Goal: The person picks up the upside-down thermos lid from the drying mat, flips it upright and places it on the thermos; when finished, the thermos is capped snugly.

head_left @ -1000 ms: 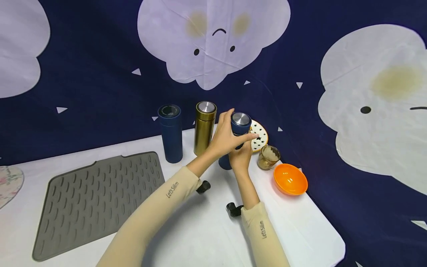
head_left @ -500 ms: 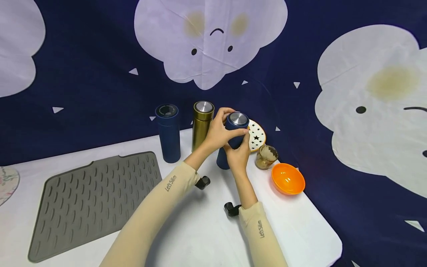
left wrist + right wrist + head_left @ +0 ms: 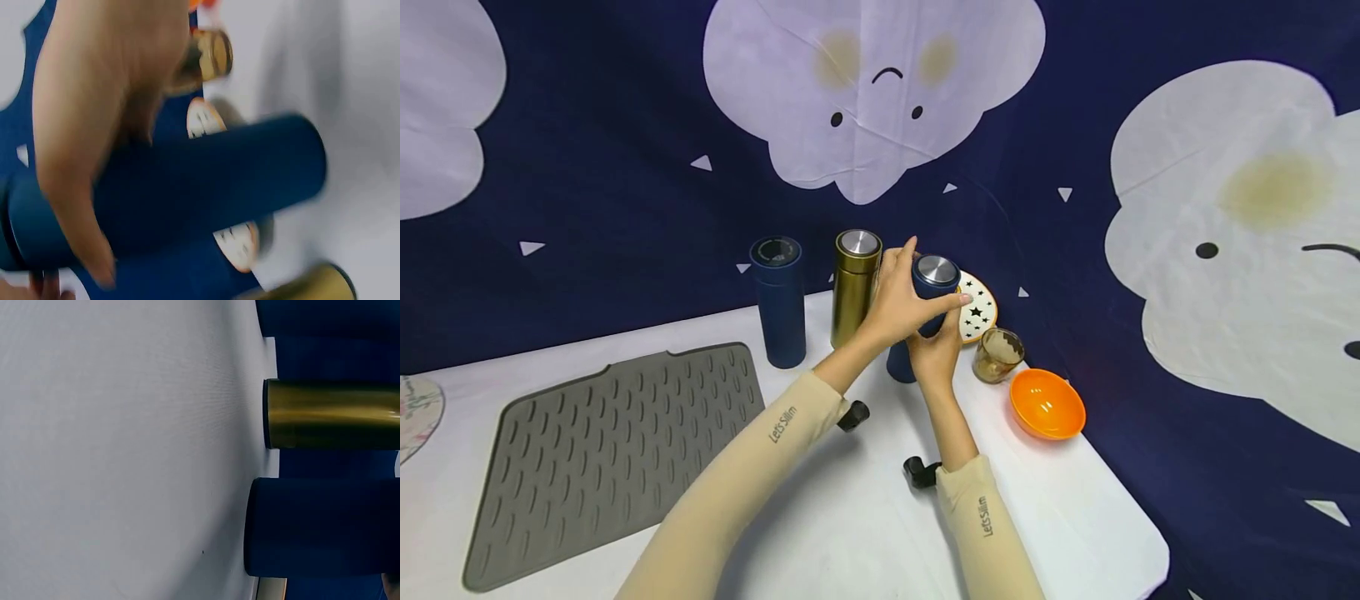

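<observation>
My right hand (image 3: 936, 358) grips the body of a navy thermos bottle (image 3: 901, 362), its thumb across the side that the left wrist view shows. The bottle stands upright with its silver-topped lid (image 3: 937, 269) on. Around that lid my left hand (image 3: 901, 304) is spread, thumb stretched across the front and index finger raised at the left. Left fingertips (image 3: 51, 292) show at the bottom corner of the left wrist view; whether they touch the lid I cannot tell. Just left stands a gold thermos bottle (image 3: 852, 304). The right wrist view shows the navy bottle's lower part (image 3: 319, 528).
Another navy bottle (image 3: 783, 317) stands left of the gold one. A ribbed grey mat (image 3: 625, 450) covers the left of the white table (image 3: 850, 533). To the right are a star-patterned plate (image 3: 975, 312), an amber glass (image 3: 997, 357) and an orange bowl (image 3: 1047, 404).
Half a second ago my left fingers were drawn in round the lid; now they are spread wider, as they were one second ago. My right hand has stayed on the bottle's body.
</observation>
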Demonstrator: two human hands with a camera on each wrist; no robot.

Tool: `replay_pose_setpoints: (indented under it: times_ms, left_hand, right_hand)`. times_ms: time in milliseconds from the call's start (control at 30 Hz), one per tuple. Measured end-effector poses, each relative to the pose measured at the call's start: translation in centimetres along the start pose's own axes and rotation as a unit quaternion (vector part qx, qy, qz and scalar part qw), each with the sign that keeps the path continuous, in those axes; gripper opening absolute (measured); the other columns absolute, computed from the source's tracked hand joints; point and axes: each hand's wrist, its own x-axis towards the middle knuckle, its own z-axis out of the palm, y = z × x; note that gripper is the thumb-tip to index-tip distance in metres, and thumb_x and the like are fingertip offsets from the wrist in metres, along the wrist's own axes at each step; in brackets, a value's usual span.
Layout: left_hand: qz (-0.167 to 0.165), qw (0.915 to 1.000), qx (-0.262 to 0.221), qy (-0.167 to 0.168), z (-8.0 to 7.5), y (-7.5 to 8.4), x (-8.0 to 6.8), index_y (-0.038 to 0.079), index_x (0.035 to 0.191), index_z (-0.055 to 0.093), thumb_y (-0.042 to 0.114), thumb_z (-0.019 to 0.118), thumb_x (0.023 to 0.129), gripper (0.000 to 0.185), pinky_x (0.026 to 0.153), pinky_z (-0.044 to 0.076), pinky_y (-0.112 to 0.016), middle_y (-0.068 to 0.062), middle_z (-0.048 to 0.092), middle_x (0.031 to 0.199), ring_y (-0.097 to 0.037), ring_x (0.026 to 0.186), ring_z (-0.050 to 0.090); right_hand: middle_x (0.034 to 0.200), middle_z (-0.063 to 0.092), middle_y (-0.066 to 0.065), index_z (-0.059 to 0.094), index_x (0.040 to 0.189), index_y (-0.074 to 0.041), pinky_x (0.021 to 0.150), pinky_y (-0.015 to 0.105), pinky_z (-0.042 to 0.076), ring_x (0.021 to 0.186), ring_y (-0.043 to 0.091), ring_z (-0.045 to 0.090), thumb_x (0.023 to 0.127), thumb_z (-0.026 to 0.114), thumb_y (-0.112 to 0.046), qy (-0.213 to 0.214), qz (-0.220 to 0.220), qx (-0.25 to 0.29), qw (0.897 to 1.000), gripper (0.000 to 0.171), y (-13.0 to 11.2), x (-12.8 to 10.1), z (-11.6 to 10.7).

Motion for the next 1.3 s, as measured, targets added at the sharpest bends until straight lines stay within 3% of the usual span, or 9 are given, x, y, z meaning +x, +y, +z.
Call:
replay_pose_setpoints:
  times_ms: [167, 300, 400, 500, 667, 800, 900, 1100, 1300]
  left_hand:
    - [0.055, 0.9917, 0.077, 0.086, 1.2, 0.4, -0.1, 0.002, 0.146, 0.036, 0.039, 0.087, 0.074, 0.096, 0.099, 0.048, -0.039, -0.017, 0.053, 0.129, -0.029, 0.115, 0.055]
    - [0.052, 0.9981, -0.032, -0.007, -0.5, -0.6, 0.5, 0.005, 0.142, 0.041, 0.024, 0.086, 0.077, 0.081, 0.107, 0.045, -0.036, -0.014, 0.058, 0.138, -0.026, 0.126, 0.057]
    - [0.007, 0.9869, -0.120, -0.108, -2.1, -1.1, 1.1, 0.005, 0.144, 0.043, 0.014, 0.082, 0.081, 0.074, 0.113, 0.040, -0.035, -0.013, 0.057, 0.140, -0.026, 0.132, 0.054]
    - [-0.025, 0.9808, -0.127, -0.146, -2.6, -1.1, 1.2, 0.005, 0.147, 0.041, 0.014, 0.080, 0.082, 0.076, 0.112, 0.040, -0.038, -0.013, 0.054, 0.142, -0.027, 0.132, 0.052]
    - [-0.016, 0.9995, -0.027, -0.010, -0.4, -0.3, 0.0, 0.003, 0.145, 0.041, 0.035, 0.087, 0.073, 0.091, 0.107, 0.043, -0.038, -0.014, 0.047, 0.138, -0.026, 0.126, 0.050]
    - [0.012, 0.9930, 0.013, 0.116, 1.5, 0.2, -0.4, 0.002, 0.130, 0.047, 0.040, 0.091, 0.068, 0.084, 0.100, 0.045, -0.037, -0.014, 0.050, 0.124, -0.026, 0.115, 0.052]
    - [0.035, 0.9885, 0.018, 0.146, 1.7, 0.1, -0.5, 0.003, 0.122, 0.049, 0.036, 0.091, 0.068, 0.077, 0.096, 0.047, -0.038, -0.013, 0.056, 0.118, -0.026, 0.111, 0.057]
    - [0.040, 0.9975, -0.056, 0.014, -1.1, -1.1, 0.2, 0.004, 0.130, 0.050, 0.028, 0.087, 0.076, 0.070, 0.108, 0.045, -0.037, -0.013, 0.063, 0.130, -0.027, 0.128, 0.057]
    - [0.014, 0.9854, -0.119, -0.120, -3.1, -1.5, 0.7, 0.002, 0.146, 0.044, 0.016, 0.074, 0.089, 0.065, 0.116, 0.036, -0.042, -0.014, 0.050, 0.146, -0.029, 0.140, 0.044]
  right_hand:
    - [0.129, 0.062, 0.023, 0.043, 0.143, -0.005, 0.105, 0.052, 0.043, 0.123, 0.039, 0.057, 0.081, 0.072, -0.006, -0.001, 0.001, -0.001, 1.000, 0.068, 0.1, 0.0, -0.1]
    - [0.129, 0.062, 0.019, 0.043, 0.142, -0.009, 0.101, 0.050, 0.045, 0.118, 0.036, 0.060, 0.079, 0.078, -0.015, -0.003, 0.003, 0.011, 1.000, 0.073, -0.1, 0.1, -0.1]
    - [0.129, 0.062, 0.015, 0.043, 0.143, -0.013, 0.097, 0.050, 0.046, 0.113, 0.032, 0.061, 0.077, 0.084, -0.026, -0.003, 0.004, 0.024, 1.000, 0.079, -0.1, 0.2, -0.2]
    - [0.131, 0.061, 0.013, 0.042, 0.145, -0.013, 0.099, 0.049, 0.046, 0.115, 0.031, 0.060, 0.077, 0.086, -0.030, -0.005, 0.002, 0.024, 1.000, 0.083, -0.1, 0.2, -0.2]
    - [0.132, 0.061, 0.022, 0.040, 0.146, -0.010, 0.103, 0.052, 0.043, 0.122, 0.038, 0.058, 0.077, 0.078, -0.013, -0.004, 0.004, 0.003, 1.000, 0.079, 0.1, 0.2, -0.4]
    - [0.131, 0.061, 0.025, 0.038, 0.148, -0.008, 0.105, 0.052, 0.043, 0.124, 0.040, 0.057, 0.078, 0.071, -0.006, -0.010, 0.007, 0.000, 1.000, 0.078, 0.2, 0.2, -0.4]
    - [0.129, 0.062, 0.025, 0.040, 0.146, -0.006, 0.104, 0.052, 0.043, 0.123, 0.040, 0.057, 0.077, 0.071, -0.006, -0.009, 0.003, -0.002, 1.000, 0.075, 0.1, 0.2, -0.3]
    - [0.128, 0.063, 0.019, 0.043, 0.143, -0.011, 0.097, 0.050, 0.046, 0.114, 0.035, 0.061, 0.077, 0.082, -0.016, -0.004, 0.000, 0.017, 1.000, 0.077, -0.2, 0.3, -0.1]
    - [0.129, 0.062, 0.013, 0.041, 0.146, -0.015, 0.096, 0.047, 0.046, 0.112, 0.030, 0.061, 0.076, 0.087, -0.032, -0.009, 0.007, 0.033, 0.999, 0.085, -0.1, 0.1, 0.1]
